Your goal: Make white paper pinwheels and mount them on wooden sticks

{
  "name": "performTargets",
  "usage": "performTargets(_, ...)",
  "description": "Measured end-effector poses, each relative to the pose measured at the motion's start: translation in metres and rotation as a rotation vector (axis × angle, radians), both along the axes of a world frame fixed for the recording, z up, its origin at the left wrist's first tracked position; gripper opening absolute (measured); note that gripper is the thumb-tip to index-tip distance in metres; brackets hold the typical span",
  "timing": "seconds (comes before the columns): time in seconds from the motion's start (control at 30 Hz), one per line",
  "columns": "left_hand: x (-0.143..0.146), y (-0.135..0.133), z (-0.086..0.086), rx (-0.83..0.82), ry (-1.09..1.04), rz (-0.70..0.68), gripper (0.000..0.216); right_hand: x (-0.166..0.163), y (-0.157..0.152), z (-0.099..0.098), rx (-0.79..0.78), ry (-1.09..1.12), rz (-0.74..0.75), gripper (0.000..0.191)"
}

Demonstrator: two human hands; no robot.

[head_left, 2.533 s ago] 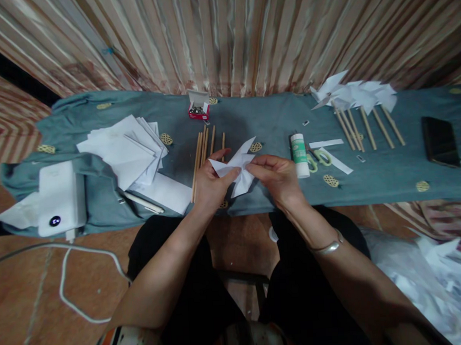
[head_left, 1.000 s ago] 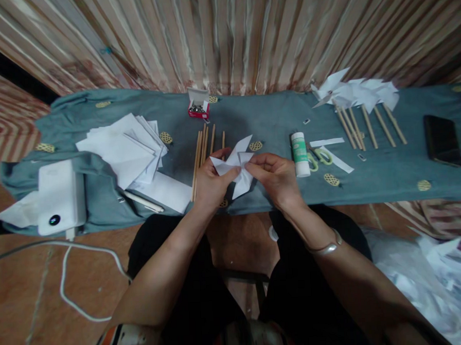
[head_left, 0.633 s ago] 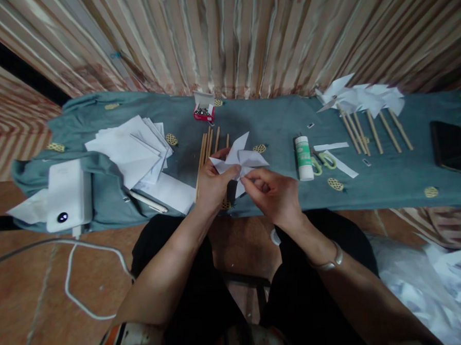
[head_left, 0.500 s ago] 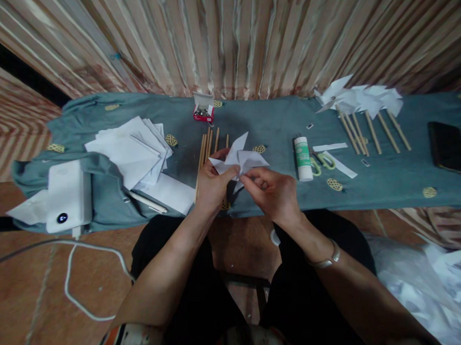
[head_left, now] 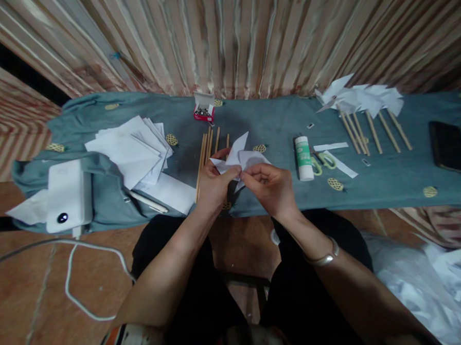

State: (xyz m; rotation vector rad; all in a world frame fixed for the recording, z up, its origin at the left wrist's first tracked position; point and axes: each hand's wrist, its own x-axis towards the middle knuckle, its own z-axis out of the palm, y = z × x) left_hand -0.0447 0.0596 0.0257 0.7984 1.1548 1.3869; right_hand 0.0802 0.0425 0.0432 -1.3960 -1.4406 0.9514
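Note:
Both my hands hold a white folded paper pinwheel just above the near edge of the grey-blue cloth-covered table. My left hand grips its left side, thumb on top. My right hand pinches the paper near its centre with closed fingers. Several wooden sticks lie on the cloth right behind my left hand. A glue stick and green-handled scissors lie to the right of my right hand.
A pile of white paper sheets and a white power bank lie at left. A small red box of pins sits at the back. Finished pinwheels on sticks and a black phone lie at right. Paper scraps cover the floor.
My right hand has slid from the pinwheel's right side to its centre, folding a flap inward. My left hand has kept its grip. The view has shifted slightly.

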Motion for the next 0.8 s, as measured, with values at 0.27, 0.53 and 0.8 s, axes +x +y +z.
performTargets(0.27,0.0010,-0.0016,0.0033,0.018,-0.079,-0.031,0.035,0.0049,-0.0014,0.0006,0.060,-0.129,-0.001,0.016)
performTargets(0.53,0.0010,-0.0014,0.0026,-0.004,-0.030,-0.026,0.038,0.0069,-0.0012,0.0005,0.088,-0.179,-0.011,0.015)
performTargets(0.8,0.0016,-0.0017,0.0018,-0.014,-0.053,-0.029,0.035,0.0044,-0.0007,-0.0005,0.068,-0.131,-0.009,0.016)
